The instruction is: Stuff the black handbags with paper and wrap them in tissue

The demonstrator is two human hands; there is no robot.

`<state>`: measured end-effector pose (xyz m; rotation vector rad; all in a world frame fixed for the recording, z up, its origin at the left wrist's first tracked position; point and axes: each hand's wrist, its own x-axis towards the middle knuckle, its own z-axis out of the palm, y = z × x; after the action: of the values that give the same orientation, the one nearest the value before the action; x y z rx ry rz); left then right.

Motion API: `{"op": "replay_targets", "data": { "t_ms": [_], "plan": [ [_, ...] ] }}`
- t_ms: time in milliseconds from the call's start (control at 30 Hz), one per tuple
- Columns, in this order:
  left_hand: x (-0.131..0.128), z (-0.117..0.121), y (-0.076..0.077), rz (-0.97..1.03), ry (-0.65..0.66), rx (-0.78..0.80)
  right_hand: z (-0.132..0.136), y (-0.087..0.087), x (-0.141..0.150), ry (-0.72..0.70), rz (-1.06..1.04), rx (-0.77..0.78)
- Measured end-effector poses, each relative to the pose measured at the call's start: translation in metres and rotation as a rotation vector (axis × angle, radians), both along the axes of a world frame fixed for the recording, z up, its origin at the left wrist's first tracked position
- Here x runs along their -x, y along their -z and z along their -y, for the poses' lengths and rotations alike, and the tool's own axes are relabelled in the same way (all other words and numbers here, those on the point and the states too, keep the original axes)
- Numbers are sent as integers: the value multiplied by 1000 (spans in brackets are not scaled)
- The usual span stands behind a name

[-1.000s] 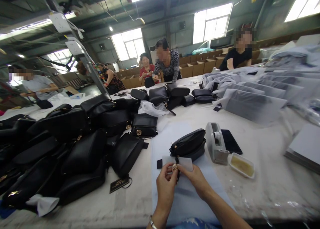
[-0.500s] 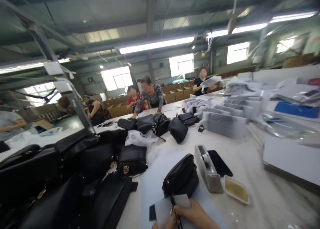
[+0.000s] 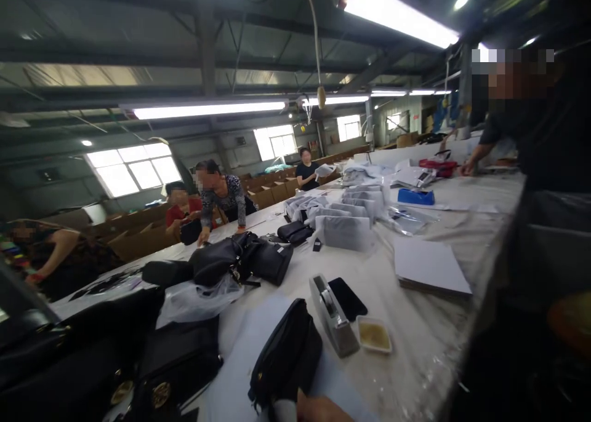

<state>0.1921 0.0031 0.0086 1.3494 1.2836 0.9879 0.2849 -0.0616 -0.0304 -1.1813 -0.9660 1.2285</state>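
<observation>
At the bottom edge of the head view, my right hand (image 3: 323, 408) is only partly visible. Its fingers are closed at the edge of a piece of pale grey paper (image 3: 285, 410), most of which is cut off by the frame. Just above them a black handbag (image 3: 289, 354) stands on a pale sheet (image 3: 244, 342), its zipped top tilted to the right. My left hand is out of view. To the right of the bag are a grey tape dispenser (image 3: 333, 317), a black phone (image 3: 348, 299) and a small white tray (image 3: 373, 334) with something yellowish in it.
Black handbags (image 3: 175, 360) crowd the left, with a clear plastic bag (image 3: 198, 299) behind. Wrapped grey packets (image 3: 344, 231), a stack of white sheets (image 3: 429, 265) and a blue tape dispenser (image 3: 415, 196) lie farther right. A co-worker (image 3: 545, 133) stands at the table's right edge; several others work beyond.
My view has swung to the right and now takes in the co-worker there. My left hand, the strap and its gold hardware have left the view; my right hand shows lower in the frame.
</observation>
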Motion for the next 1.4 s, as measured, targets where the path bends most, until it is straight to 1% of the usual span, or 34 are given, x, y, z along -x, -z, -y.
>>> {"op": "replay_targets", "data": {
  "t_ms": [67, 133, 167, 233, 367, 500, 567, 633, 700, 767, 833, 900, 967, 1033, 1233, 1300, 1400],
  "plan": [
    [36, 21, 11, -19, -47, 13, 9, -4, 6, -99, -112, 39],
    [65, 45, 16, -28, -74, 42, 15, -10, 12, -170, -217, 46],
    [74, 54, 15, -18, -55, 53, 16, -13, 15, -172, -224, 42],
    [81, 65, 12, 9, 36, 59, 13, -15, 20, -159, -201, 63],
    [77, 66, 4, -36, 53, -5, 7, -9, 31, -55, -121, 84],
    [74, 73, -5, 13, 48, -8, 9, -3, 42, 58, -5, 37],
    [72, 79, -8, 52, 28, -6, 10, -2, 46, 99, 33, 12],
    [69, 84, -9, 32, -13, -31, 11, -3, 48, 126, 52, -1],
    [68, 85, -8, -23, -63, -77, 11, -7, 47, 114, 91, -1],
    [70, 83, -6, -49, -97, -109, 9, -11, 42, 75, 185, -28],
    [74, 79, -4, -44, -95, -111, 6, -14, 34, 22, 307, -93],
    [79, 75, -2, -38, -66, -89, 2, -15, 30, -24, 381, -142],
    [83, 72, -2, -30, -43, -66, 0, -14, 30, -42, 377, -124],
    [83, 71, -2, -54, -40, -77, -1, -11, 35, -25, 331, -73],
    [73, 81, 4, -280, -125, -282, 4, -7, 59, 79, 178, 12],
    [69, 84, 6, -350, -140, -290, 4, -8, 63, 100, 135, 25],
    [65, 88, 9, -488, -110, -273, 4, -9, 64, 119, 138, 25]
  ]
}}
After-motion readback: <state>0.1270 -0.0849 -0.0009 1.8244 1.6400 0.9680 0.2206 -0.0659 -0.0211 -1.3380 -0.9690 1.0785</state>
